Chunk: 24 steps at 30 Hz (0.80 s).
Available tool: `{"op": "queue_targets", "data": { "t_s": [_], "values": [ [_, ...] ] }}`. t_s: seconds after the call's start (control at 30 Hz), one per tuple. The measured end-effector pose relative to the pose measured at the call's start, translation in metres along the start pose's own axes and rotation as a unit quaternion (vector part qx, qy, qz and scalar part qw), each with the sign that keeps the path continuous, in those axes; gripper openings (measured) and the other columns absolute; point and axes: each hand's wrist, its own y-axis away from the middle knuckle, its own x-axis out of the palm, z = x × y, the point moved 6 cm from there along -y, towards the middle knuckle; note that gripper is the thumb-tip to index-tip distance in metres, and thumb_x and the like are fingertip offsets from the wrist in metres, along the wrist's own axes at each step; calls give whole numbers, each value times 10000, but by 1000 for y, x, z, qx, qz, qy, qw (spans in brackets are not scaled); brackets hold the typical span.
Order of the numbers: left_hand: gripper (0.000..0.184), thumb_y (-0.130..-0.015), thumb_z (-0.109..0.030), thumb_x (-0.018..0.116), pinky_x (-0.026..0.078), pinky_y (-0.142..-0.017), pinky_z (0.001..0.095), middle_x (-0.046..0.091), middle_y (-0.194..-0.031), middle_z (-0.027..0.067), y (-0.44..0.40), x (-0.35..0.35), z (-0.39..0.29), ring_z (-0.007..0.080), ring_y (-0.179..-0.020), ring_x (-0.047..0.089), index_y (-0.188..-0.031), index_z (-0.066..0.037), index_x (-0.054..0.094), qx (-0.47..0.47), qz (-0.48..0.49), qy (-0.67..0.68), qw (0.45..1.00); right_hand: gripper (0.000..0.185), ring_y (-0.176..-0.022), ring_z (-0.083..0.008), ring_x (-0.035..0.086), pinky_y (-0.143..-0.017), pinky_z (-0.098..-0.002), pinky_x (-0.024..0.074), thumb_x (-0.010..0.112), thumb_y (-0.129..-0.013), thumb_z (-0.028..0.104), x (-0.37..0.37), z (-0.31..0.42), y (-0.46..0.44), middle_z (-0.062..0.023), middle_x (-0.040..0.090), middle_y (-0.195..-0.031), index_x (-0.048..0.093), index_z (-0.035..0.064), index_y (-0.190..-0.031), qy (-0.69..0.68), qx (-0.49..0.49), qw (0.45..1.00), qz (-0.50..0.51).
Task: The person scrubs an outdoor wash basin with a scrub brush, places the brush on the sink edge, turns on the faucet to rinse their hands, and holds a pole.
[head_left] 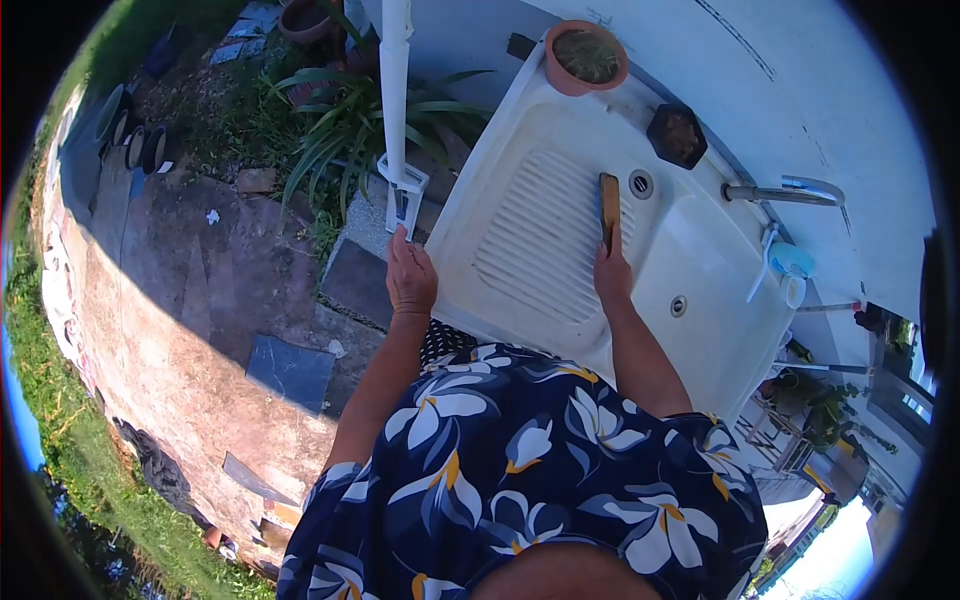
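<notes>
My left hand (412,278) is closed, its fingertips at the lower end of a white frame (402,180) fixed to a long white pole (396,90). The frame looks like a flat mop head, tilted up beside the sink's left edge. My right hand (612,272) grips one end of a long wooden-backed brush (609,205). This brush is over the ribbed washboard (540,235) of the white laundry sink (455,290); its underside is hidden, so contact with the ribs cannot be made out.
A terracotta pot (560,75) and a dark planter (676,137) stand on the sink's back ledge. A metal faucet (790,192) juts from the wall, near a blue bottle (792,260). Left are a leafy plant (345,130), paving and a loose dark tile (290,370).
</notes>
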Motion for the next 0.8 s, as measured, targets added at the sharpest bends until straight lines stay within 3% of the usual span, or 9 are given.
{"op": "queue_targets", "data": {
  "t_s": [0.07,0.2,0.33,0.43,0.53,0.6,0.63,0.73,0.8],
  "values": [
    [394,-864,-90,458,467,-764,400,509,-1071,205,2,3,-1,341,-852,558,-1236,20,391,29,17,0,999,552,-791,-357,616,-710,-477,474,390,-918,360,5,19,21,-191,615,-818,155,326,-1416,-50,11,998,41],
    [381,-874,-97,440,464,-774,399,510,-1094,209,-2,4,3,349,-901,555,-1235,16,393,45,6,-45,998,544,-745,-348,625,-678,-463,499,409,-908,421,42,53,116,-177,602,-888,185,367,-1400,48,-231,954,185],
    [368,-884,-112,428,462,-779,410,523,-1091,209,-2,6,5,367,-944,544,-1231,9,403,38,23,-77,996,520,-709,-326,624,-607,-448,514,409,-912,421,11,33,107,-160,579,-866,201,387,-1388,106,-228,953,168],
    [359,-889,-124,427,461,-784,412,531,-1076,209,-2,6,5,369,-947,544,-1223,9,415,57,9,-104,993,528,-747,-321,625,-663,-429,504,382,-923,387,-17,-18,49,-154,601,-861,165,353,-1403,80,-52,992,81],
    [351,-895,-133,423,461,-788,413,536,-1070,211,-2,7,5,365,-952,545,-1214,13,425,29,23,-99,994,530,-766,-331,626,-688,-446,495,365,-925,390,-25,-45,24,-163,616,-858,171,308,-1411,54,13,997,54],
    [348,-897,-139,422,461,-787,413,540,-1065,209,-2,8,6,363,-951,546,-1209,14,429,32,12,-110,993,543,-776,-334,625,-684,-456,492,363,-924,402,-24,-60,22,-164,624,-831,170,281,-1416,-54,122,991,20],
    [345,-899,-144,421,462,-786,413,545,-1060,208,-3,6,6,360,-950,547,-1205,15,433,32,-1,-118,993,543,-776,-334,625,-684,-456,492,363,-924,402,-21,-62,30,-164,624,-831,170,281,-1416,-56,117,991,26],
    [340,-899,-145,421,463,-790,418,550,-1056,206,-4,6,9,361,-945,549,-1202,9,438,30,-12,-129,991,568,-771,-354,615,-685,-466,487,415,-906,389,4,-49,91,-186,608,-805,184,293,-1416,8,-81,990,113],
    [348,-896,-144,424,463,-801,417,552,-1055,208,-5,6,11,363,-948,550,-1211,1,438,15,-4,-120,993,568,-765,-354,613,-678,-466,487,427,-902,383,13,-50,130,-187,602,-810,192,304,-1413,3,-116,981,158]
  ]
}}
